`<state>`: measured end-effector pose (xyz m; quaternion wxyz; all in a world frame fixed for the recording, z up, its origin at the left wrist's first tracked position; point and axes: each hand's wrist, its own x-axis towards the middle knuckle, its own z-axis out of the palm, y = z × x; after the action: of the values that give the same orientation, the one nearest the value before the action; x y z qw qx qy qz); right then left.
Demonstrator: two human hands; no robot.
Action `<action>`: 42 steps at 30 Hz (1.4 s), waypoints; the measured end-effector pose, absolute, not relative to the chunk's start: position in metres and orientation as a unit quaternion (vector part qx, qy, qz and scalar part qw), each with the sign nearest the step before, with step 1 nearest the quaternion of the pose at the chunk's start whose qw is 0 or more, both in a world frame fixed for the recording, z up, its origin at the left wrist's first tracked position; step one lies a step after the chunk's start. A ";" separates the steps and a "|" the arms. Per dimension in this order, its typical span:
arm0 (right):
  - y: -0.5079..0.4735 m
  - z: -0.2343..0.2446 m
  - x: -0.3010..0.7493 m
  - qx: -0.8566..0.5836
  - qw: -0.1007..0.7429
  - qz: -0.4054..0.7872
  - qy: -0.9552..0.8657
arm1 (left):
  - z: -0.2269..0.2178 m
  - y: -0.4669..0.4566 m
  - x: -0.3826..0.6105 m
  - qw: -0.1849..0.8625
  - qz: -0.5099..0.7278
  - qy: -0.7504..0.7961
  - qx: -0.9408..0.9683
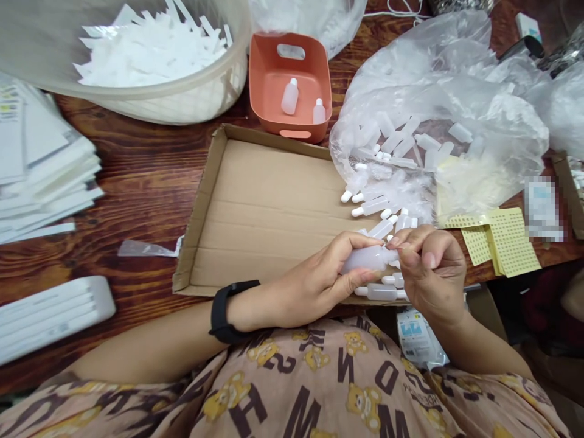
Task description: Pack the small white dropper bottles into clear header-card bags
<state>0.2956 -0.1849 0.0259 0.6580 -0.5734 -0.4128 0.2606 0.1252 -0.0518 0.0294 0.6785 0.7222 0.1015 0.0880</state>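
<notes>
My left hand [326,277] is closed round a translucent plastic bottle [365,260] lying sideways, its neck pointing right. At that neck, the fingers of my right hand [431,267] are pinched together; whatever they grip is hidden or too small to make out. Below and behind the hands, several small bottles with white caps [375,207] lie in the right part of a shallow cardboard tray [264,201]. One more capped bottle [381,292] rests by the tray's near edge, under my hands.
An orange basket [289,58] with two bottles stands behind the tray. A clear plastic bag [410,79] of bottles spreads at right, near yellow label sheets [513,243]. At left are a large tub [182,103] of white strips, stacked papers [41,152] and a white box [55,313].
</notes>
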 end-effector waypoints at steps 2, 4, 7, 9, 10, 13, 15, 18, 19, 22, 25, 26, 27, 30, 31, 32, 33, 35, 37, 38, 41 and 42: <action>-0.188 0.021 0.294 -0.574 0.651 0.247 -0.431 | 0.026 -0.051 0.124 0.656 0.106 0.090 0.742; -0.188 0.020 0.298 -0.564 0.644 0.244 -0.455 | 0.022 -0.048 0.124 0.618 0.124 0.081 0.772; -0.172 0.027 0.326 -0.563 0.585 0.285 -0.510 | 0.020 -0.039 0.126 0.565 0.133 0.098 0.809; -0.150 0.035 0.359 -0.601 0.508 0.300 -0.539 | 0.021 -0.033 0.128 0.558 0.128 0.133 0.809; -0.135 0.038 0.377 -0.634 0.468 0.281 -0.548 | 0.022 -0.031 0.128 0.561 0.124 0.151 0.804; -0.086 0.039 0.431 -0.750 0.296 0.151 -0.572 | 0.023 -0.028 0.129 0.574 0.088 0.181 0.794; -0.055 0.033 0.456 -0.792 0.127 0.131 -0.582 | 0.023 -0.028 0.128 0.579 0.058 0.181 0.793; -0.019 0.018 0.473 -0.803 -0.008 0.142 -0.579 | 0.024 -0.026 0.127 0.582 0.044 0.179 0.792; -0.011 0.013 0.475 -0.805 -0.016 0.141 -0.577 | 0.024 -0.026 0.127 0.582 0.047 0.180 0.791; 0.005 0.001 0.476 -0.812 -0.023 0.132 -0.569 | 0.026 -0.023 0.127 0.589 0.062 0.177 0.786; 0.006 -0.005 0.475 -0.816 -0.014 0.125 -0.564 | 0.026 -0.021 0.128 0.598 0.065 0.171 0.780; 0.004 -0.005 0.475 -0.817 -0.005 0.120 -0.565 | 0.026 -0.020 0.128 0.601 0.066 0.171 0.778; 0.001 -0.005 0.475 -0.817 0.006 0.115 -0.566 | 0.026 -0.020 0.128 0.604 0.068 0.173 0.775; -0.013 -0.001 0.475 -0.818 0.051 0.089 -0.566 | 0.026 -0.019 0.128 0.607 0.079 0.186 0.769; -0.018 0.001 0.475 -0.818 0.079 0.082 -0.564 | 0.025 -0.019 0.129 0.608 0.080 0.192 0.766; -0.023 0.002 0.475 -0.818 0.114 0.076 -0.559 | 0.025 -0.019 0.129 0.610 0.081 0.196 0.764; -0.029 0.003 0.476 -0.817 0.156 0.075 -0.550 | 0.025 -0.018 0.129 0.613 0.082 0.198 0.760; -0.039 0.004 0.476 -0.811 0.240 0.093 -0.525 | 0.024 -0.018 0.130 0.624 0.087 0.199 0.751; -0.050 0.004 0.476 -0.807 0.288 0.112 -0.503 | 0.023 -0.018 0.131 0.636 0.094 0.198 0.740; -0.056 0.005 0.475 -0.804 0.297 0.107 -0.503 | 0.022 -0.018 0.132 0.642 0.098 0.198 0.734; -0.077 0.012 0.461 -0.777 0.307 0.047 -0.547 | 0.020 -0.019 0.133 0.655 0.105 0.203 0.720; -0.085 0.017 0.452 -0.758 0.322 0.044 -0.565 | 0.019 -0.019 0.133 0.657 0.107 0.205 0.718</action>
<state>0.4517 -0.0855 0.0171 0.3223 -0.7580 -0.5653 0.0436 0.1335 -0.0188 0.0191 0.6570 0.7176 0.2046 0.1073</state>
